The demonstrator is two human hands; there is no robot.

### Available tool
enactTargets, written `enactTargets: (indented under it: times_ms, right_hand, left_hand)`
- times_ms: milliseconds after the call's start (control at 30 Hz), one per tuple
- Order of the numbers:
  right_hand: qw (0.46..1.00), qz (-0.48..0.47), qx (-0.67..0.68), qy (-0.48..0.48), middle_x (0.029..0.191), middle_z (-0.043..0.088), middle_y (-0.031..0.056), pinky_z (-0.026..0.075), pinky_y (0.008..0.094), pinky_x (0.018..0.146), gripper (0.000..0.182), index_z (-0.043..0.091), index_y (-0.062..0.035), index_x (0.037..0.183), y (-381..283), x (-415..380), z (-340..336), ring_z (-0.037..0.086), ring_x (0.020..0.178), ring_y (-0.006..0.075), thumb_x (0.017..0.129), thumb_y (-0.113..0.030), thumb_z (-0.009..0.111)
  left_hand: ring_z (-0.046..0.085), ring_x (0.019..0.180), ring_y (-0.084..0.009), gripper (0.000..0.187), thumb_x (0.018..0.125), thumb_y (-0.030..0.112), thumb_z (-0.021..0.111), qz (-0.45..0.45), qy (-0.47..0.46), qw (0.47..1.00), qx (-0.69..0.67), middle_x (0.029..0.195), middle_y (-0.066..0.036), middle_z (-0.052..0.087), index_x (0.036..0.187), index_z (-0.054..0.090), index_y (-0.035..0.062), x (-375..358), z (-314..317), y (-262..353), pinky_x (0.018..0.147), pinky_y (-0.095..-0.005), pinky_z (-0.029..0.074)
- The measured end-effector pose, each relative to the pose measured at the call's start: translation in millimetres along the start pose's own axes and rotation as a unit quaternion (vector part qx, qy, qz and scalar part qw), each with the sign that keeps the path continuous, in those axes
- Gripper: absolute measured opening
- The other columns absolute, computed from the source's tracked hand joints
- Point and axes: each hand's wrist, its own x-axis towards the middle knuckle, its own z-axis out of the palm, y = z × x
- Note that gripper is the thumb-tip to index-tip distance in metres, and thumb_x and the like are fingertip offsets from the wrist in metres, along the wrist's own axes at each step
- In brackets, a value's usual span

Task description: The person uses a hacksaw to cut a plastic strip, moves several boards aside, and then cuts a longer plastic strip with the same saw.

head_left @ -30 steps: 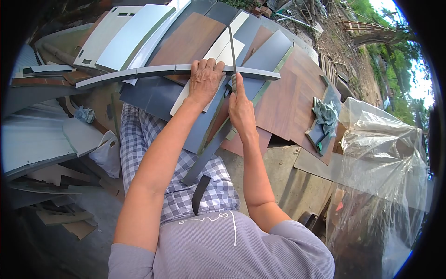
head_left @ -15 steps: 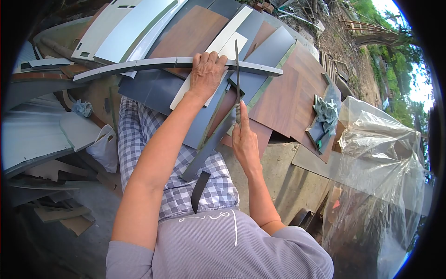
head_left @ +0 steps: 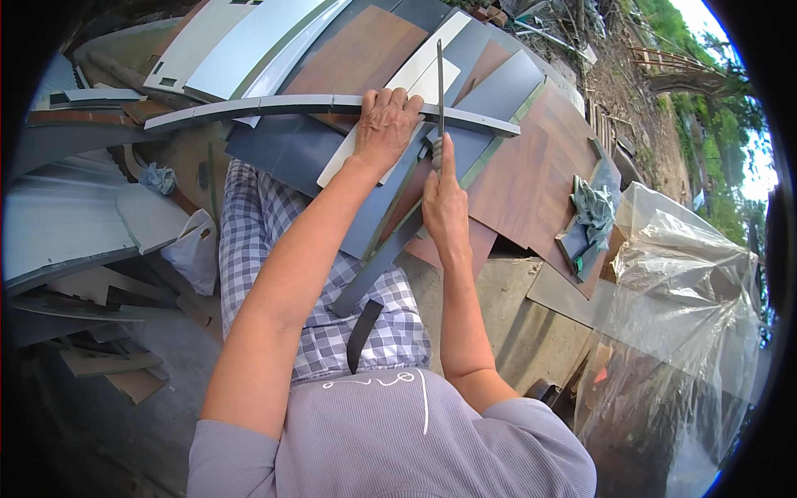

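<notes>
A long, narrow grey strip [head_left: 307, 104] with several crosswise joints or cuts lies across the pile of panels; the lens makes it look curved. My left hand [head_left: 384, 129] is closed over it right of the middle, fingers over the far edge. In my right hand [head_left: 446, 199] is a narrow saw blade [head_left: 440, 79] with a wrapped grip, index finger laid along it. The blade crosses the strip just right of my left hand, tip pointing away from me. Whether its edge is in the strip, I cannot make out.
Dark and wood-grain panels [head_left: 523, 174] are stacked beneath the strip. A grey bar [head_left: 365, 278] slants down to my lap. A crumpled cloth [head_left: 594, 212] lies at right, beside clear plastic sheeting [head_left: 664, 274]. White panels [head_left: 66, 220] and a white bag [head_left: 193, 253] are at left.
My right hand has pushed the saw blade forward, away from me, across the strip. My left hand keeps its hold on the strip. The whole view has shifted slightly.
</notes>
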Motion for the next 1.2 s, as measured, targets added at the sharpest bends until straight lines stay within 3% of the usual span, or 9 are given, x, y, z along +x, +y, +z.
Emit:
enactTargets:
  times_ms: [100,167,200,267,367,533,867,933,1200]
  right_hand:
    - [0.996,0.078,0.005,-0.041,0.078,0.063,0.0264,0.042,0.0509,0.064,0.063,0.018,-0.0236,0.153,6.8,-48.7,-3.9,0.062,0.066,0.0396,0.096,-0.013,0.042]
    - [0.996,0.061,0.034,-0.046,0.076,0.062,0.0254,0.038,0.0283,0.056,0.063,0.018,-0.0253,0.152,14.8,-70.6,-7.7,0.062,0.062,0.0358,0.096,-0.011,0.041]
    - [0.997,0.061,0.033,-0.047,0.076,0.062,0.0254,0.038,0.0283,0.056,0.063,0.018,-0.0253,0.152,16.8,-70.7,-9.7,0.062,0.062,0.0358,0.096,-0.011,0.041]
    - [0.997,0.049,0.009,-0.052,0.073,0.063,0.0252,0.043,0.0503,0.062,0.065,0.017,-0.0199,0.153,17.7,-68.5,-14.7,0.063,0.064,0.0402,0.095,-0.008,0.041]
    - [0.994,0.088,0.017,-0.058,0.076,0.063,0.0203,0.05,0.0424,0.064,0.062,0.019,-0.0261,0.154,6.7,-34.3,-17.1,0.06,0.058,0.0293,0.097,-0.012,0.04]
    - [0.998,0.045,0.04,-0.02,0.072,0.058,0.0113,0.047,0.0359,0.052,0.06,0.02,-0.0235,0.153,2.9,37.8,1.3,0.053,0.053,0.0178,0.097,-0.014,0.039]
    - [0.99,0.114,0.055,-0.061,0.066,0.055,0.0101,0.045,0.0366,0.053,0.062,0.018,-0.0241,0.154,0.4,-63.3,-12.2,0.052,0.053,0.0175,0.097,-0.013,0.04]
    - [0.996,0.062,0.021,-0.056,0.072,0.063,0.0211,0.049,0.0453,0.067,0.064,0.015,-0.0204,0.154,12.9,-78.9,-11.8,0.066,0.067,0.0348,0.096,-0.009,0.041]
    - [0.995,0.083,0.024,-0.051,0.075,0.063,0.0215,0.047,0.0458,0.061,0.062,0.015,-0.0207,0.154,4.4,-8.3,-1.5,0.062,0.062,0.03,0.098,-0.013,0.039]
  left_hand:
    - [0.051,0.094,-0.0214,0.024,0.083,0.023,0.067,0.001,0.009,1.0,0.005,0.093,-0.004,0.053,0.104,0.057,0.0149,1.9,0.9,-0.8,0.089,-0.0388,0.034]
    - [0.052,0.093,-0.021,0.023,0.083,0.024,0.067,0.002,0.013,1.0,-0.001,0.092,-0.003,0.053,0.102,0.058,0.0147,0.5,2.1,-0.8,0.089,-0.0388,0.034]
    - [0.052,0.093,-0.021,0.023,0.083,0.024,0.067,0.001,0.013,1.0,-0.001,0.092,-0.003,0.053,0.102,0.058,0.0147,0.7,1.8,-1.0,0.089,-0.0388,0.034]
    - [0.052,0.093,-0.0211,0.024,0.083,0.024,0.068,0.001,0.001,1.0,0.006,0.092,-0.003,0.053,0.102,0.058,0.0147,0.6,2.7,-1.0,0.088,-0.0387,0.035]
    - [0.052,0.093,-0.0212,0.024,0.082,0.023,0.068,0.005,0.013,1.0,0.007,0.092,-0.003,0.053,0.102,0.058,0.015,0.6,2.8,-1.3,0.088,-0.0384,0.035]
    - [0.053,0.093,-0.0223,0.02,0.084,0.023,0.066,0.002,0.019,1.0,0.003,0.092,-0.005,0.056,0.099,0.059,0.0135,1.6,-0.6,-0.7,0.086,-0.0382,0.035]
    - [0.052,0.092,-0.021,0.02,0.084,0.024,0.068,-0.01,0.014,1.0,0.001,0.092,-0.003,0.055,0.1,0.06,0.0145,0.9,3.5,-0.5,0.087,-0.0376,0.034]
    - [0.052,0.092,-0.021,0.02,0.083,0.023,0.068,-0.012,0.012,1.0,0.003,0.092,-0.003,0.055,0.1,0.06,0.0145,0.6,4.3,-0.4,0.087,-0.0375,0.035]
    - [0.053,0.094,-0.0215,0.02,0.085,0.023,0.065,-0.008,0.006,1.0,-0.002,0.093,-0.004,0.056,0.102,0.06,0.0138,-0.2,0.2,-1.7,0.087,-0.0378,0.035]
